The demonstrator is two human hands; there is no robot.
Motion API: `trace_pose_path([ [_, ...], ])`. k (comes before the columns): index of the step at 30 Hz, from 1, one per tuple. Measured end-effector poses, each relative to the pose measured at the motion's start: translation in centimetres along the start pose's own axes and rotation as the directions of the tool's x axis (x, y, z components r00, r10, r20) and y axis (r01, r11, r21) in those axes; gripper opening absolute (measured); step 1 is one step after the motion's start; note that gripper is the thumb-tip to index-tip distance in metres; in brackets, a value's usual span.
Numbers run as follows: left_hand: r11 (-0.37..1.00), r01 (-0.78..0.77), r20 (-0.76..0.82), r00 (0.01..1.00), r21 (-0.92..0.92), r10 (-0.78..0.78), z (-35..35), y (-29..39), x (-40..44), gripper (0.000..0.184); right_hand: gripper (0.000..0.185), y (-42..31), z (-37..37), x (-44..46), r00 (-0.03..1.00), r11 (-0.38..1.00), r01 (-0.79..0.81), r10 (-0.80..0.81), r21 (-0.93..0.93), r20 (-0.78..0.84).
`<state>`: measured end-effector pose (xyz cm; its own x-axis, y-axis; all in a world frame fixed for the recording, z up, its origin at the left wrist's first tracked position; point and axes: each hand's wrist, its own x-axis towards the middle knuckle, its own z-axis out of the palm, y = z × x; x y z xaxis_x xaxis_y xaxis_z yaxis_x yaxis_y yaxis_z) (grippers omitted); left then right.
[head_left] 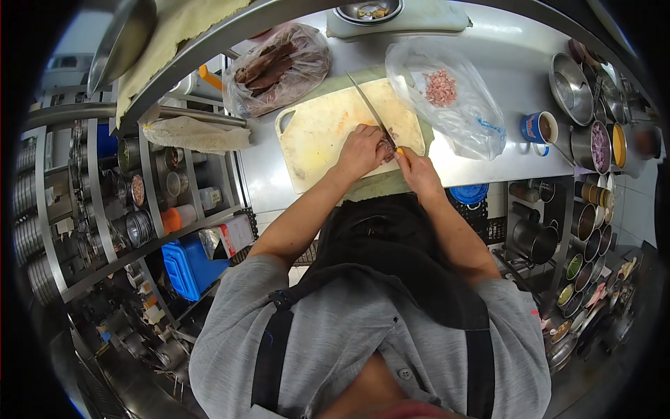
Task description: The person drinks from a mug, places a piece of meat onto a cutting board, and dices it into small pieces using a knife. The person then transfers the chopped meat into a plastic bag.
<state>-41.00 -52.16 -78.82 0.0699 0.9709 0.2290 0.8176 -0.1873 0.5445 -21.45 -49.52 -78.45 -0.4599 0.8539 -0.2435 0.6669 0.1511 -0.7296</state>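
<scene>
My right hand (420, 174) is closed round the yellow handle of a long knife (373, 109), its blade pointing away from me over a pale cutting board (317, 136). Left of the blade, my left hand (361, 149) has its fingers curled over a small piece of meat (388, 156) near the board's front right edge. Part of that piece is hidden under the fingers. Chopped pink meat (440, 88) lies on a clear plastic bag (481, 115) right of the board. Behind the board, another plastic bag (307, 52) holds dark red meat (269, 68).
A blue can (533, 129) stands on the steel counter (516, 164) to the right, near metal bowls (571, 91) and a container of chopped purple onion (600, 146). A metal bowl (370, 12) sits at the back. An overhead rail (230, 31) crosses the upper left.
</scene>
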Motion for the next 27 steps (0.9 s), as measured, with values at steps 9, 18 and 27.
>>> trace_pose_path([
  [9,0.994,0.101,0.045,0.994,0.042,-0.103,-0.5,-0.8,-0.3,0.014,0.033,-0.1,-0.3,-0.1,0.997,0.997,0.064,-0.062,0.047,-0.056],
  [18,0.997,0.047,-0.021,0.999,0.053,-0.046,-0.5,0.9,-1.2,0.049,0.034,-2.0,-3.7,-2.5,0.995,0.985,-0.087,0.078,0.147,0.070],
  [27,0.995,0.056,0.002,0.998,0.077,-0.056,1.0,2.0,-2.6,0.058,0.034,-0.3,-3.2,-4.1,0.992,0.984,-0.107,0.096,0.145,0.085],
])
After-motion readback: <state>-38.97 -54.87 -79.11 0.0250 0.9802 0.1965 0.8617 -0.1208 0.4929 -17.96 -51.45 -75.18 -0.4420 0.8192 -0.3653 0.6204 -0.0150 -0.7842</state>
